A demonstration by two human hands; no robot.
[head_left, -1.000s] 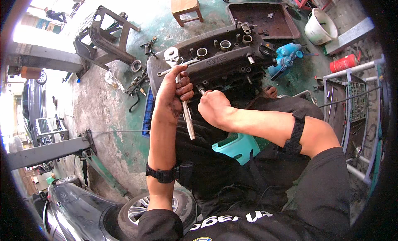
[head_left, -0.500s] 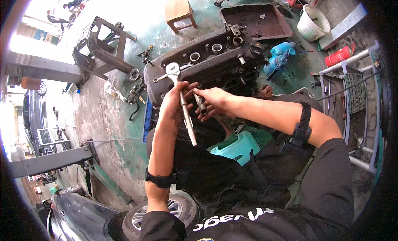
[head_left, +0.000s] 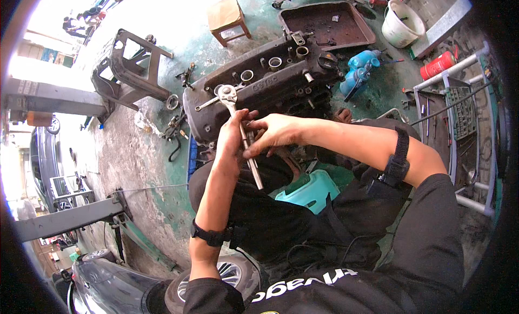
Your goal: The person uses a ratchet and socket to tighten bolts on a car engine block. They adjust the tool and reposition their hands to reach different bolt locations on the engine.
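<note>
A silver ratchet wrench (head_left: 229,98) is slanting over the near edge of a dark engine (head_left: 213,119), its round head showing above the top cover. The left hand (head_left: 232,134) is clamping its handle below the head. The right hand (head_left: 273,131) is meeting it there, fingers curling beside the handle; whether they are gripping anything, I cannot tell. A spanner (head_left: 207,104) is lying on the engine beside the ratchet's head. Beyond, a reddish-brown tray (head_left: 348,33) and a wooden stool (head_left: 226,14) are resting on the floor (head_left: 146,168).
</note>
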